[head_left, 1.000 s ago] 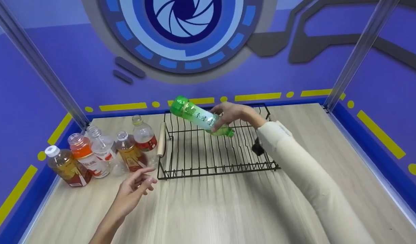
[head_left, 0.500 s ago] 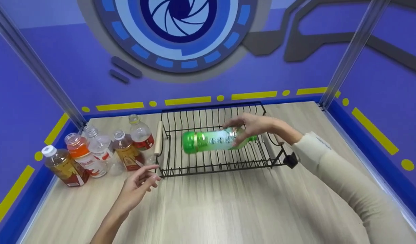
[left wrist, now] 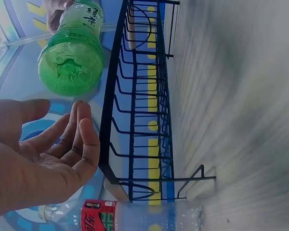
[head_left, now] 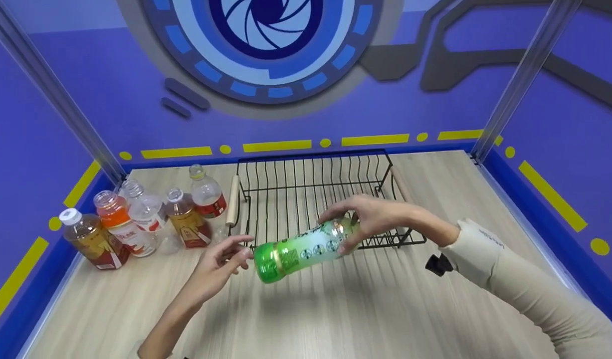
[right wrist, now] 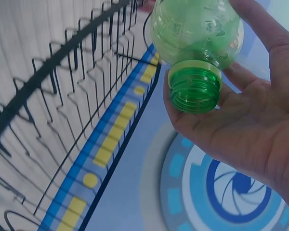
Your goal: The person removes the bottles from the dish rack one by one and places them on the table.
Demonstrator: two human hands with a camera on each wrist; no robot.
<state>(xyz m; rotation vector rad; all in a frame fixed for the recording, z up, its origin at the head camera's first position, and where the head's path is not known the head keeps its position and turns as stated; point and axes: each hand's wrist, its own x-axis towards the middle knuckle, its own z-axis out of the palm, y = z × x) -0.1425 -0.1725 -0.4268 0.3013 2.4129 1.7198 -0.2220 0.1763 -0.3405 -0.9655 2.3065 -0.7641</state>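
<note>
A green plastic bottle point(head_left: 306, 249) is gripped near its neck end by my right hand point(head_left: 373, 219), held tilted above the front edge of the black wire rack point(head_left: 306, 187). Its base points left, toward my left hand point(head_left: 218, 267). In the right wrist view the bottle's open green neck point(right wrist: 195, 91) shows no cap, and the fingers wrap its shoulder. My left hand holds nothing; its fingers are loosely bent, close to the bottle base point(left wrist: 70, 67) but apart from it in the left wrist view.
Left of the rack stand several bottles: a clear one with a red label point(head_left: 208, 194), tea bottles point(head_left: 186, 219) and an orange-topped one point(head_left: 121, 222). The rack has wooden handles point(head_left: 233, 199) at its sides. Blue panels point(head_left: 306, 119) enclose the table.
My right hand has brought the green bottle from over the rack's back part toward the front, its base swinging down toward my left hand. The left hand has shifted slightly right.
</note>
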